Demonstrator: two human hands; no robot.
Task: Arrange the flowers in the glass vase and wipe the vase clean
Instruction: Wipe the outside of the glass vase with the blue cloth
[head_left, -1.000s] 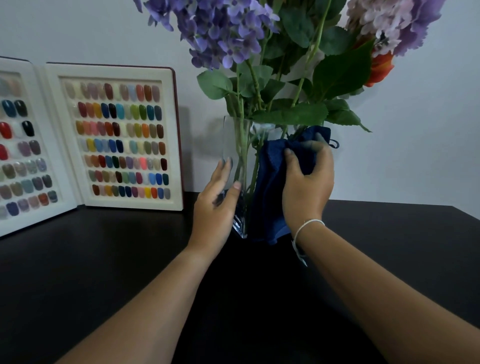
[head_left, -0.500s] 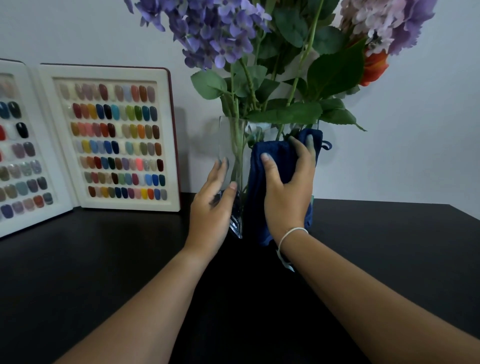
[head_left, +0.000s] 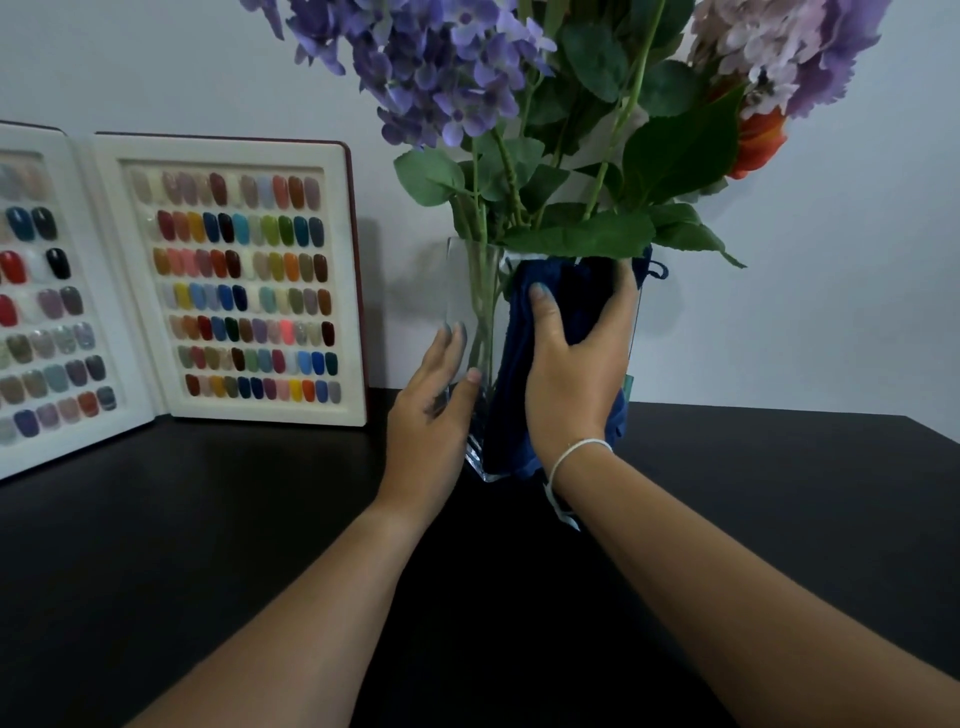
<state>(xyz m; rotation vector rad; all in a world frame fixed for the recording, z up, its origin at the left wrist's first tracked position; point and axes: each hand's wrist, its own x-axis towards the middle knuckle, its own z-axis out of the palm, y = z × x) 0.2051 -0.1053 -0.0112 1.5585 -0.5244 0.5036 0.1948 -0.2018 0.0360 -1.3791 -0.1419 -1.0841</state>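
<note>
Where blue cloth (head_left: 524, 374) hides vase (head_left: 470, 291), right hand (head_left: 571, 374) clutching cloth, left hand (head_left: 428, 415) flat, open.

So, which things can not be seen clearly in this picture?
- Front of the glass vase, head view: covered by the blue cloth and the right hand, so its cleanliness cannot be judged.
- Tops of the flowers: cut off by the upper edge.
- Nail colour display: its left panel is cut off by the left edge.
- Water in the vase: cannot tell.
</note>
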